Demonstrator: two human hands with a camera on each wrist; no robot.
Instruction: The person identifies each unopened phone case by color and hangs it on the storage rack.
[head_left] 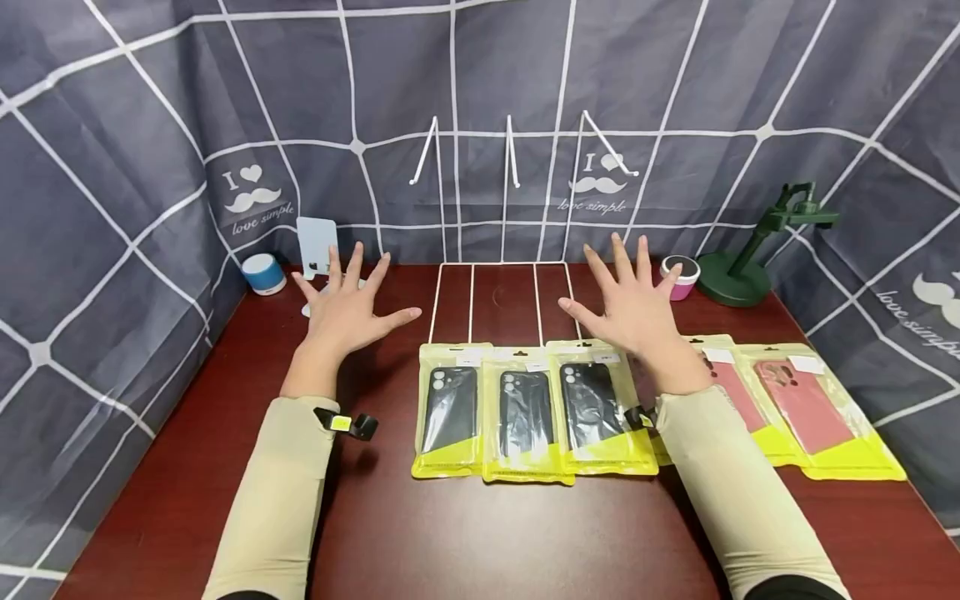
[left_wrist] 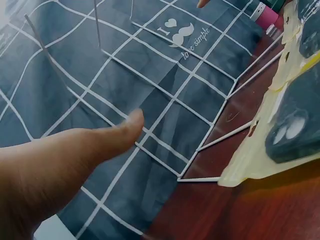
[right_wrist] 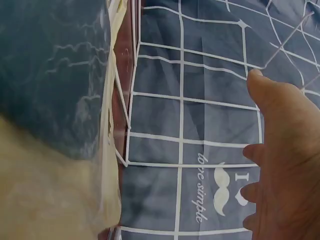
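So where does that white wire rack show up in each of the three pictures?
Head: the white wire rack stands centre, at the table's back edge between both hands.
Left wrist: its base bars run along the right, beside the yellow packet.
Right wrist: its bars cross the left-centre.
Shared landmark: the moustache print on the cloth.

- Even, bright light is falling from above, casting soft shadows under both forearms onto the table [head_left: 480,533].
- Head view is bowing at its edges.
- Wrist views are looking dimmer, blurring close-up.
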